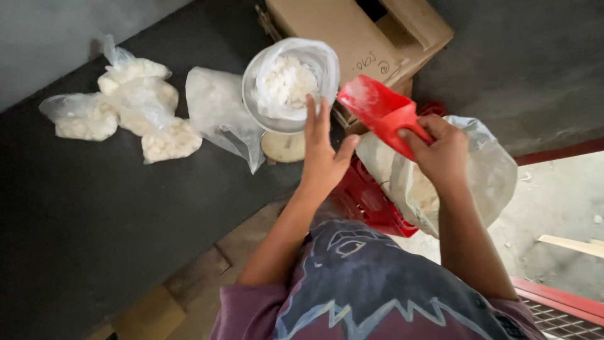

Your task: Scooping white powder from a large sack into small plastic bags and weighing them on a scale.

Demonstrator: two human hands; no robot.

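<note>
I see bowl (pixel 277 123) on desk (pixel 94 208), bag (pixel 290 79) in it; filled bags (pixel 135 104) at 9 o'clock, box (pixel 352 31) at 1 o'clock, sack (pixel 484 170) at 4 o'clock.

Both forearms reach forward, bare below purple sleeves. The left hand (pixel 322 157) is raised, fingers spread upward, palm away. The right hand (pixel 442 153) seems curled in a closed grip, knuckles up.

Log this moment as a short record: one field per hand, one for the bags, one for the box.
left hand: left hand touches the rim of the clear plastic bag of white lumps set in a round metal scale pan
right hand: right hand grips a red plastic scoop above a large open plastic sack
filled bags: three small filled bags on the dark counter
box: brown cardboard box behind the pan
</note>
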